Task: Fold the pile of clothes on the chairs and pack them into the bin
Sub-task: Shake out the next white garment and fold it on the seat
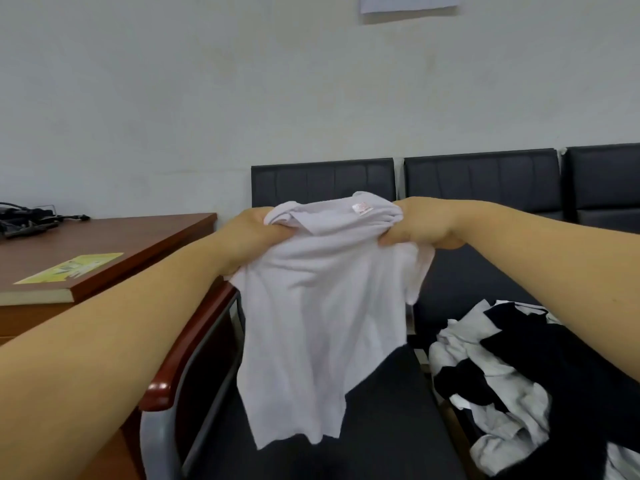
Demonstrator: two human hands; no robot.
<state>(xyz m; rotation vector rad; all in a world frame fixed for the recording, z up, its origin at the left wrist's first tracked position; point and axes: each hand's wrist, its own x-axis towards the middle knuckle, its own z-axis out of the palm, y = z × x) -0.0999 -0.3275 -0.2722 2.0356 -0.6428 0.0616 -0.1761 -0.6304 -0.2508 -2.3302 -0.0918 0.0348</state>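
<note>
Holding a white T-shirt point(318, 323) up by its shoulders over a row of dark chairs point(485, 178).
The left hand point(254, 233) grasps one bunched shoulder and the right hand point(420, 225) grips the other, fingers of both curled into the cloth. The shirt hangs free between them above the seat of the leftmost chair, a small pink label point(361, 207) showing at the neck. The pile of black and white clothes point(519, 375) lies crumpled on the next seat to the right, reaching that seat's front edge. On the desk point(145, 233) at the left, a book point(62, 282) with a yellow-green cover lies at the near edge, and black cables point(24, 220) sit toward the far left.
</note>
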